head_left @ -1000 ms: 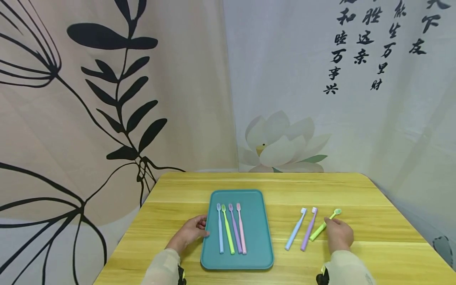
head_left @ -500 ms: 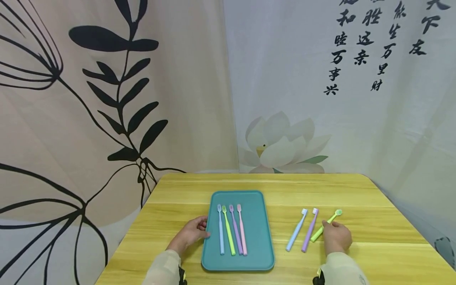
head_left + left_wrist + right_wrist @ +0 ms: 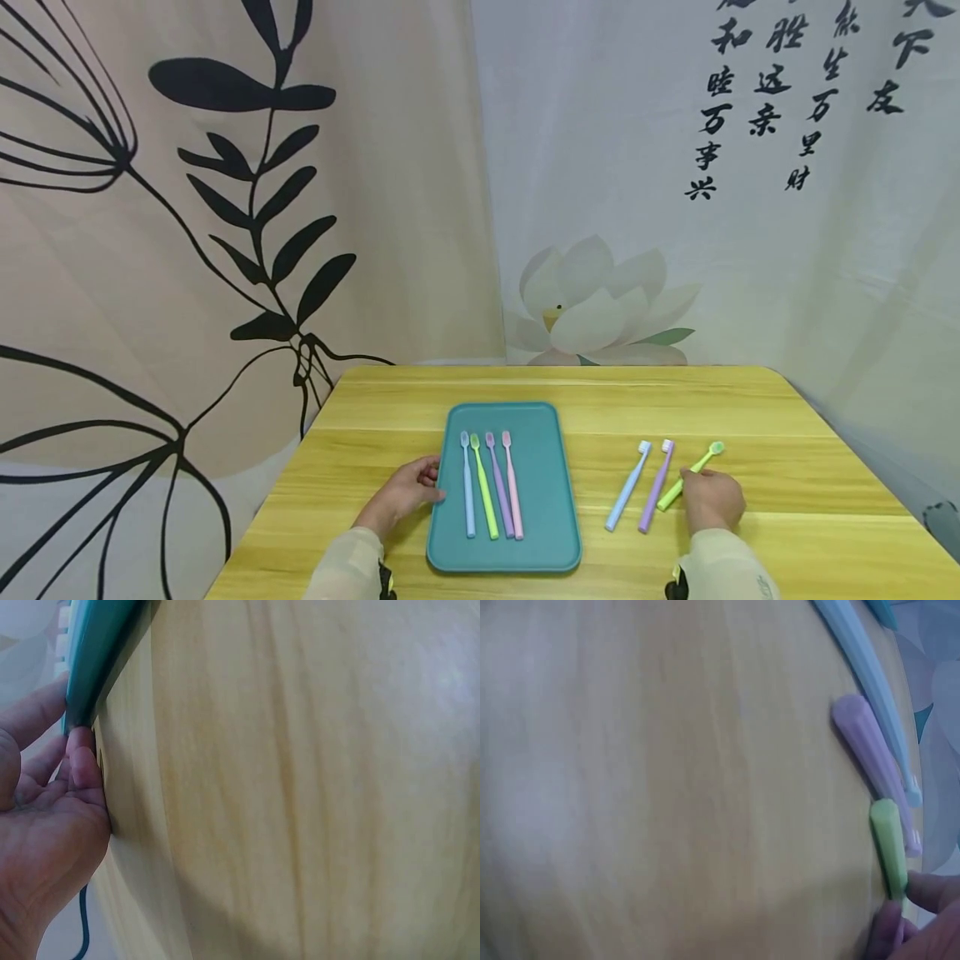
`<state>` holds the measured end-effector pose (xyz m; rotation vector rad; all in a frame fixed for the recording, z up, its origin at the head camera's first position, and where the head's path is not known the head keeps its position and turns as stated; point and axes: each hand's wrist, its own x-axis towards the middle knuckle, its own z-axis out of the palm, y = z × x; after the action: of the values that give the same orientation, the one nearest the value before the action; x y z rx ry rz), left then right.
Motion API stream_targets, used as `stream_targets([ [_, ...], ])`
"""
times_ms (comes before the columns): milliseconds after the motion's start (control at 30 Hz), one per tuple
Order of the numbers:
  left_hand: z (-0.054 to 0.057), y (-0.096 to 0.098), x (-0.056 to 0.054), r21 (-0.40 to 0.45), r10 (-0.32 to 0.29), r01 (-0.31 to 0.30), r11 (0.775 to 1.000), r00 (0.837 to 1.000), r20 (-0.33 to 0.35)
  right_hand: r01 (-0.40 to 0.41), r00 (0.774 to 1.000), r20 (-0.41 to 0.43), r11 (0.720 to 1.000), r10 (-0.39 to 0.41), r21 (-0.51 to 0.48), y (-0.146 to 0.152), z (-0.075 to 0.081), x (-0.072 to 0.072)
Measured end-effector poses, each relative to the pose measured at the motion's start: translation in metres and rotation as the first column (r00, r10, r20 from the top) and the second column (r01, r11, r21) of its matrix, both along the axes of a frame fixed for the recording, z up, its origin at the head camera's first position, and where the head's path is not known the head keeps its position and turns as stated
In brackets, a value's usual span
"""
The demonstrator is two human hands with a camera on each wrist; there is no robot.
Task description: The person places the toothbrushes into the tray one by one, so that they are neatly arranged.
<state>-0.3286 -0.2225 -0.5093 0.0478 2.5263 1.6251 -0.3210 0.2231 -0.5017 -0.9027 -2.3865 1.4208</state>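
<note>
My left hand (image 3: 405,493) holds the left rim of a teal tray (image 3: 543,500), thumb at the edge. The left wrist view shows the fingers (image 3: 82,766) low against the tray's side (image 3: 97,656). On the tray lie a blue toothbrush (image 3: 468,492), a green one (image 3: 486,496), a purple one (image 3: 500,492) and a pink one (image 3: 513,492), heads toward the far end. To the right, my right hand (image 3: 712,500) pinches a second green toothbrush (image 3: 671,495) by its handle, between thumb and fingers. It slants on the table, white-bristled head pointing away.
Left of that green toothbrush, a purple toothbrush (image 3: 654,502) and a blue toothbrush (image 3: 625,496) lie on the wooden table (image 3: 810,542). A printed curtain (image 3: 405,208) hangs behind the table's far edge.
The right hand has shifted very slightly left over the green toothbrush. The left hand stays at the tray's rim, and the toothbrushes lie as before; the view drifts a little.
</note>
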Motion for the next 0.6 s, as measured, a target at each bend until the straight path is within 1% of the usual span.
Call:
stream_targets([
  [133,-0.001,0.0,0.0,-0.004,0.002,-0.002,1.0,1.0,-0.003,-0.033,0.999,-0.008,0.996,0.034,0.078,0.005,0.001,0.0],
  [233,-0.001,0.0,0.0,-0.007,0.006,-0.006,1.0,1.0,0.002,-0.055,0.998,-0.012,0.988,0.057,0.142,0.009,0.001,-0.002],
  [367,-0.001,0.0,0.0,-0.005,0.004,-0.004,1.0,1.0,0.008,-0.109,0.994,0.01,0.969,0.109,0.221,0.014,0.0,-0.004],
  [467,0.001,0.0,0.0,-0.003,0.001,-0.001,1.0,1.0,0.01,-0.159,0.987,0.041,0.949,0.153,0.272,0.017,0.0,-0.005],
  [600,0.002,0.0,0.001,-0.002,0.002,-0.002,1.0,1.0,0.011,-0.178,0.984,0.067,0.936,0.165,0.303,0.02,0.001,-0.006],
])
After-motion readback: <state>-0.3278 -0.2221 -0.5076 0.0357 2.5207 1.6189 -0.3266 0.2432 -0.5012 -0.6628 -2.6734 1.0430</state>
